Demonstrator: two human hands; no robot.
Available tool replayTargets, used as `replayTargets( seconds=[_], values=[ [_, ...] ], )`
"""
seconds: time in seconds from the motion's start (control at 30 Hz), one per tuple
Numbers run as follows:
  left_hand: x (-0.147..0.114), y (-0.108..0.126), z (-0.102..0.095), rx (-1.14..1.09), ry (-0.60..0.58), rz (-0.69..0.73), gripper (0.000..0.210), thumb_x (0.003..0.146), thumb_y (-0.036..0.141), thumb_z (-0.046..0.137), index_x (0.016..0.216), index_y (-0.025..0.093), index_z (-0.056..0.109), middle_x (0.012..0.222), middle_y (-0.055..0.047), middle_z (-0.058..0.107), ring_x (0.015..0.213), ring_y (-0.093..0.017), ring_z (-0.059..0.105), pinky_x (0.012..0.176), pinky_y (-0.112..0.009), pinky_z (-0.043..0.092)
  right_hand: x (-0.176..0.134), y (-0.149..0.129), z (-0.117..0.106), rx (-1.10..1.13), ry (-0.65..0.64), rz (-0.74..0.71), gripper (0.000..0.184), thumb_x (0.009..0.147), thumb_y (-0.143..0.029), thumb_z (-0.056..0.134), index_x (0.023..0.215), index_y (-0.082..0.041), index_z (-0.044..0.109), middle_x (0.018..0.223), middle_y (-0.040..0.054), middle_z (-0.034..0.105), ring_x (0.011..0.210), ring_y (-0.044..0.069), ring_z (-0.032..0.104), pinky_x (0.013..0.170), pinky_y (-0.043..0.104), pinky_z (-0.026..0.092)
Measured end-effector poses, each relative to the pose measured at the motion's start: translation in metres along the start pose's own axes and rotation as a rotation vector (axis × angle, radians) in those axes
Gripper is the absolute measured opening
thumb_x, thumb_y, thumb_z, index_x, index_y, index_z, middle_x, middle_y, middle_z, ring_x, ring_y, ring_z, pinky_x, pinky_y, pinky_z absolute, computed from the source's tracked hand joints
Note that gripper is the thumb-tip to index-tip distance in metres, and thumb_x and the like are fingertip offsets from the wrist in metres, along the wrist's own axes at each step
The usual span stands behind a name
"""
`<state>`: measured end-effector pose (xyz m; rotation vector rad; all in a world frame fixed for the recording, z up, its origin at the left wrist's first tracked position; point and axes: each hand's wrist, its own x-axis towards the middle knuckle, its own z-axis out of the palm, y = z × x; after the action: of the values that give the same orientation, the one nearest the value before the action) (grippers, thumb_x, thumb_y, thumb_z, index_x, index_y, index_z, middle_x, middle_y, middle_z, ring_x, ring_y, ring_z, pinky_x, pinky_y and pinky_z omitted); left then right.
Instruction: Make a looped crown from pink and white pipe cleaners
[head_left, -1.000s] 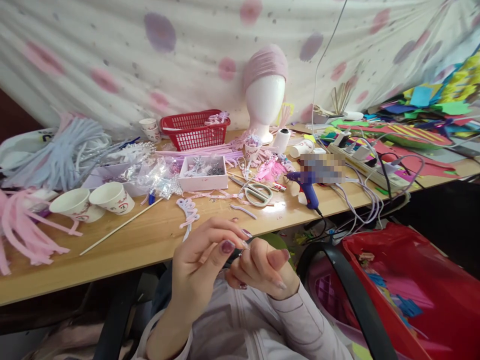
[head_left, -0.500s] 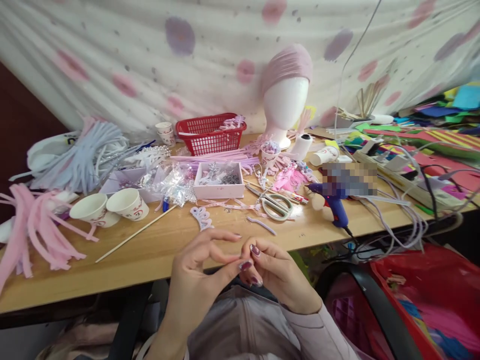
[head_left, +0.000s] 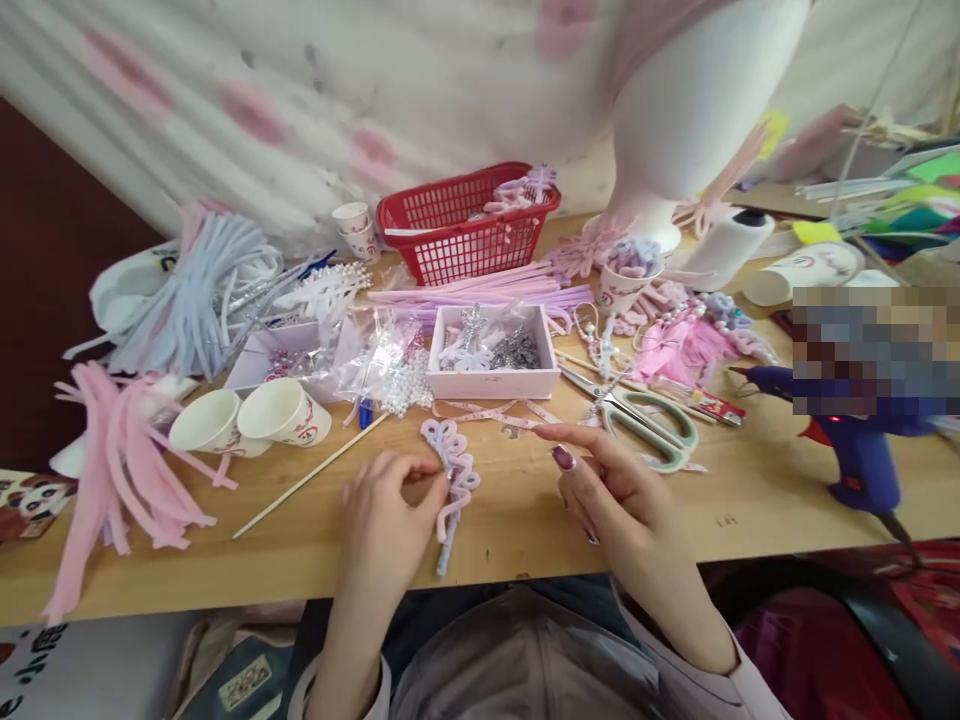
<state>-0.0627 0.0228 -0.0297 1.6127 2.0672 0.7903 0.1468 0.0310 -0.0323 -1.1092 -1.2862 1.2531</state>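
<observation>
A lilac-&-pink chenille-stem piece [head_left: 452, 460], bent into loops, was held on or just over the tabletop [head_left: 517, 530] (can't tell which), its L edge pinched betw. thumb & forefinger of the L hand [head_left: 391, 515]; its straight tail was pointed toward the near edge. The R hand [head_left: 637, 520] was set to the R of that grip, w/ a gap, fingers & thumb apart, nothing seen in them. Main risk, as judged: b/c only one edge was gripped, the piece could be swivelled or slid by any push from the R, & its loops could be crushed or pulled out of line if squeezed too hard. The scissors [head_left: 626, 405] were seen just beyond the R hand, so knuckles could be caught on them by a careless reach. Farther R, the hot-glue gun [head_left: 862, 460] was laid w/ nozzle aimed approx. toward the scissors; a burn could be caused by a wide sweep if it was hot (temp. unknown). Beyond the L grip, pearl beads [head_left: 411, 385] & a wooden stick [head_left: 307, 478] could be knocked if that hand was swung outward.
</observation>
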Motion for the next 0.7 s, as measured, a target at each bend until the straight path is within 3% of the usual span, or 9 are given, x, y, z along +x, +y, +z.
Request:
replayTargets(
  seconds=[0.1, 0.2, 0.3, 0.4, 0.57, 0.7],
  values=[
    [0.002, 0.007, 0.004, 0.036, -0.103, -0.033, 0.011, 0.08, 0.029, 0.064, 0.073, 0.022, 0.069, 0.08, -0.005, 0.069, 0.082, -0.027, 0.065, 0.077, -0.039, 0.046, 0.006, 0.001, 0.006, -0.201, 0.03, -0.048, 0.022, 0.099, -0.039, 0.058, 0.099, -0.02, 0.069, 0.05, -0.0068, 0.05, 0.042, 0.009, 0.045, 0.045, 0.023, 0.034],
    [0.003, 0.011, 0.004, 0.024, -0.178, -0.107, 0.014, 0.081, 0.031, 0.063, 0.071, 0.021, 0.067, 0.077, -0.004, 0.068, 0.073, -0.024, 0.064, 0.072, -0.037, 0.045, 0.01, 0.003, 0.013, -0.482, -0.054, -0.11, 0.017, 0.097, -0.034, 0.06, 0.095, -0.02, 0.07, 0.072, 0.0022, 0.067, 0.06, 0.015, 0.06, 0.056, 0.027, 0.042],
    [0.004, 0.015, 0.002, 0.055, -0.213, -0.153, 0.015, 0.081, 0.032, 0.062, 0.07, 0.022, 0.065, 0.075, -0.004, 0.067, 0.071, -0.024, 0.063, 0.069, -0.036, 0.044, 0.01, 0.007, 0.027, -0.694, -0.14, -0.132, 0.012, 0.094, -0.029, 0.063, 0.098, -0.02, 0.069, 0.089, 0.0063, 0.071, 0.076, 0.022, 0.065, 0.065, 0.032, 0.045],
    [0.002, 0.016, 0.001, 0.107, -0.183, -0.126, 0.009, 0.08, 0.029, 0.061, 0.073, 0.023, 0.062, 0.078, -0.004, 0.067, 0.075, -0.026, 0.064, 0.069, -0.036, 0.043, 0.01, 0.01, 0.041, -0.815, -0.155, -0.152, 0.008, 0.094, -0.024, 0.062, 0.094, -0.019, 0.068, 0.092, 0.0072, 0.069, 0.079, 0.024, 0.064, 0.069, 0.035, 0.044],
    [-0.008, 0.015, -0.002, 0.154, -0.164, -0.11, 0.005, 0.079, 0.028, 0.062, 0.075, 0.024, 0.061, 0.079, -0.005, 0.068, 0.077, -0.028, 0.067, 0.067, -0.037, 0.044, 0.01, 0.01, 0.047, -0.804, -0.195, -0.174, 0.012, 0.089, -0.012, 0.058, 0.087, -0.018, 0.068, 0.083, 0.0057, 0.069, 0.077, 0.023, 0.063, 0.069, 0.035, 0.042],
    [-0.015, 0.014, -0.005, 0.008, -0.174, -0.164, 0.004, 0.078, 0.028, 0.063, 0.075, 0.024, 0.064, 0.077, -0.004, 0.072, 0.071, -0.027, 0.069, 0.064, -0.037, 0.049, 0.005, 0.008, 0.043, -0.621, -0.212, -0.033, 0.01, 0.088, -0.017, 0.059, 0.086, -0.019, 0.069, 0.081, 0.006, 0.072, 0.074, 0.022, 0.065, 0.068, 0.033, 0.044]
  ],
)
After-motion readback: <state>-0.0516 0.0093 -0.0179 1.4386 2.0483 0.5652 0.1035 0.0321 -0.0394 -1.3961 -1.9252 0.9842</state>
